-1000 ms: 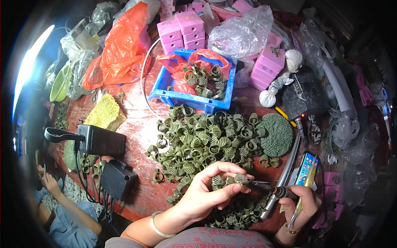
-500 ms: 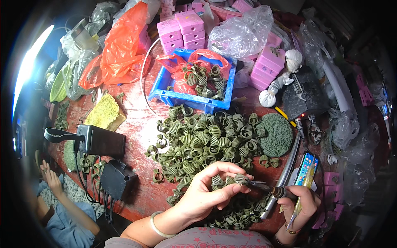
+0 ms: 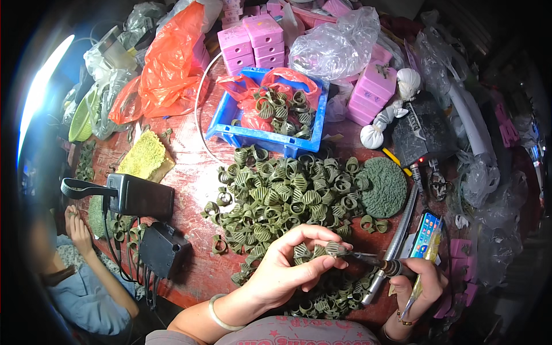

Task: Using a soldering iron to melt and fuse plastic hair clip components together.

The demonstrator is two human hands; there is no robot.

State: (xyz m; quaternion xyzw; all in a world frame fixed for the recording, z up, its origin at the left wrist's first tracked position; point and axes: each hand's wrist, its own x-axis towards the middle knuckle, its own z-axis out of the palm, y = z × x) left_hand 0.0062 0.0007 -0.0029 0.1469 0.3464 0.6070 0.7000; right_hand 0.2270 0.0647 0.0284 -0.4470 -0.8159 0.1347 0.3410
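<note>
My left hand is closed on a few olive-green striped rings, pinching them between thumb and fingers. In my right hand is a pen-like tool with a dark handle and a thin metal tip, pointed left. That tip lies close beside the rings in my left hand; whether it touches them I cannot tell. A thin yellowish strip also runs along my right palm. A large heap of similar rings covers the red table beyond my hands, and more rings lie under them.
Behind the heap stands a blue crate holding a red bag and rings. A green round pad, a metal rod, a phone and a black box sit right. Leftward are a black power unit and another person's arm.
My right hand has drawn the tool slightly right and down. My left hand keeps its place with the rings. The other person at the left has leaned in and shifted their hand.
</note>
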